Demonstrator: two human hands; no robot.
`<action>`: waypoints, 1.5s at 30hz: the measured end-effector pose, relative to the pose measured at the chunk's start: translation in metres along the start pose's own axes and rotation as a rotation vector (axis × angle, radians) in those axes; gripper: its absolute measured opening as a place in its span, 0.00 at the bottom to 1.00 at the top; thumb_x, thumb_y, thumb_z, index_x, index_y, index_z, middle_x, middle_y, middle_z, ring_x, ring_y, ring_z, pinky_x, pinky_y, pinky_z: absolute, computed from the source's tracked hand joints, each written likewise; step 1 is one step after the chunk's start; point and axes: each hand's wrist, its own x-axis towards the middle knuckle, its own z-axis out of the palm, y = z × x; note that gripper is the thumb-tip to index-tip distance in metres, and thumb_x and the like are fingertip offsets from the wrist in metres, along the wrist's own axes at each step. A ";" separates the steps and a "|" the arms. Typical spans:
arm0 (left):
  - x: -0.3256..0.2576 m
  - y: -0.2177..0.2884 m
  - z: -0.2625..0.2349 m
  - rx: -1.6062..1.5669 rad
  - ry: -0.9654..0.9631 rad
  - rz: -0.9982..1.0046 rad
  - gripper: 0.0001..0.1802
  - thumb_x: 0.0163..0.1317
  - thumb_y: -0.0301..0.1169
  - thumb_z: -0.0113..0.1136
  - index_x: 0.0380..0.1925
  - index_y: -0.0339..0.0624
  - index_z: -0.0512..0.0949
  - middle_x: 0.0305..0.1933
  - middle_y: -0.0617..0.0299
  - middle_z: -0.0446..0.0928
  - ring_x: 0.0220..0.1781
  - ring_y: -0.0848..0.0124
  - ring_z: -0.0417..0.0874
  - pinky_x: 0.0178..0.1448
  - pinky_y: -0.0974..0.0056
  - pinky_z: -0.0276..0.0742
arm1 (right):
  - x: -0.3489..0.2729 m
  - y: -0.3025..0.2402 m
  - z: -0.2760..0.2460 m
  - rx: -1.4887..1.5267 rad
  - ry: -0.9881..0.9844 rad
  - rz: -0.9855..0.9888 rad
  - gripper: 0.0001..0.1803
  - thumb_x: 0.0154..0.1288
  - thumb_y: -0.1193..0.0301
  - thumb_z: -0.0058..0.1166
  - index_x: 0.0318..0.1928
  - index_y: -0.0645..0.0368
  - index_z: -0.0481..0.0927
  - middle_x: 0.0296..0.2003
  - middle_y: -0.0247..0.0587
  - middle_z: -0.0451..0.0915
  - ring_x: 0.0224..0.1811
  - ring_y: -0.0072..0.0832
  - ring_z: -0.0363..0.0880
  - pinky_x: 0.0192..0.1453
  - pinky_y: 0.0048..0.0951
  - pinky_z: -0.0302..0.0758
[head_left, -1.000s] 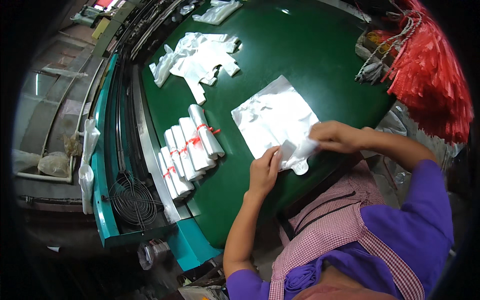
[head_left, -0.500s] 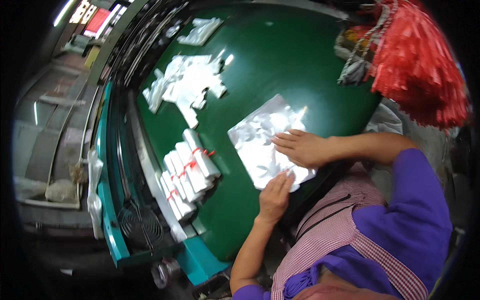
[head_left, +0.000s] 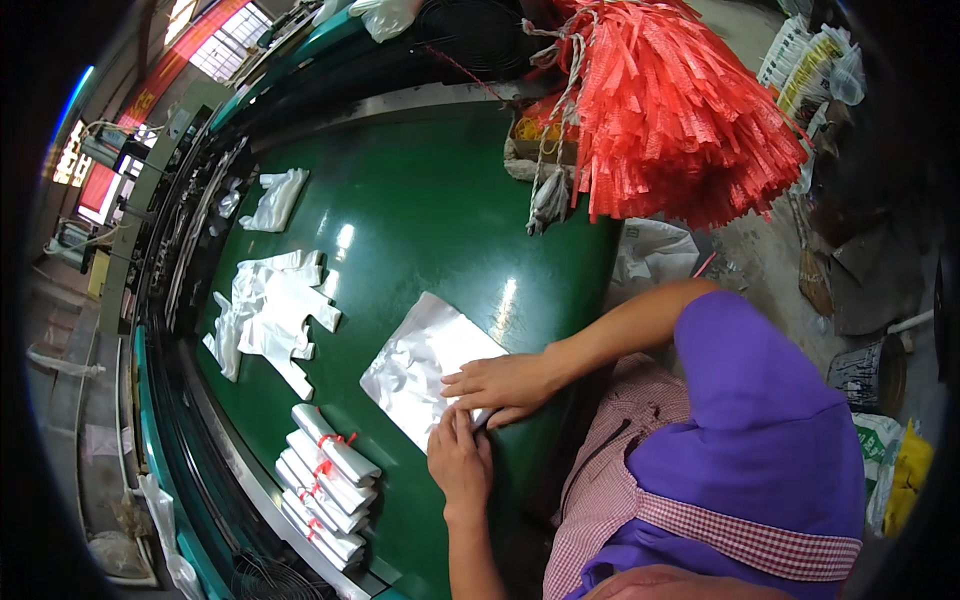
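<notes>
A flat stack of white plastic bags lies at the near edge of the green table. My right hand rests palm down on its near part, with the fingers stretched out. At the stack's near corner, the bent fingers of my left hand close on the edge, touching the right fingertips. Just left of the stack sit several rolled bundles of white bags, tied with red strips.
Loose white bags are heaped farther left, with a smaller bunch beyond. A thick tuft of red plastic strips hangs over the table's far right. A metal rail borders the green table. A dark bucket stands on the floor at right.
The view has swung, so the table things appear farther left. My hands have come together at the stack's near corner, and my left fingers have curled from lying flatter.
</notes>
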 end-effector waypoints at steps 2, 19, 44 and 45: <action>0.006 -0.006 0.002 -0.003 -0.022 -0.027 0.19 0.53 0.27 0.61 0.47 0.40 0.76 0.47 0.53 0.76 0.47 0.54 0.77 0.49 0.55 0.75 | -0.007 -0.033 -0.009 0.293 0.171 0.030 0.24 0.63 0.67 0.57 0.58 0.63 0.72 0.60 0.55 0.70 0.66 0.47 0.64 0.69 0.42 0.62; -0.021 -0.045 -0.033 -0.473 -0.352 -0.034 0.17 0.50 0.27 0.64 0.43 0.46 0.78 0.43 0.59 0.79 0.51 0.57 0.75 0.62 0.51 0.60 | -0.016 -0.007 -0.022 0.574 -0.093 -0.075 0.27 0.60 0.83 0.49 0.60 0.51 0.75 0.62 0.45 0.71 0.61 0.42 0.72 0.60 0.34 0.71; -0.016 -0.012 -0.048 -0.381 -0.309 -0.294 0.13 0.60 0.32 0.62 0.43 0.41 0.79 0.36 0.48 0.80 0.33 0.52 0.82 0.37 0.54 0.76 | -0.012 -0.034 -0.062 0.155 -0.320 0.420 0.18 0.62 0.58 0.56 0.38 0.64 0.78 0.38 0.50 0.78 0.41 0.50 0.77 0.44 0.44 0.75; -0.008 -0.014 -0.047 -0.286 -0.313 -0.288 0.12 0.59 0.32 0.62 0.42 0.40 0.79 0.38 0.48 0.79 0.37 0.52 0.81 0.40 0.54 0.76 | -0.006 -0.031 -0.060 0.194 -0.244 0.473 0.18 0.63 0.59 0.56 0.41 0.64 0.78 0.39 0.49 0.79 0.39 0.48 0.78 0.43 0.43 0.75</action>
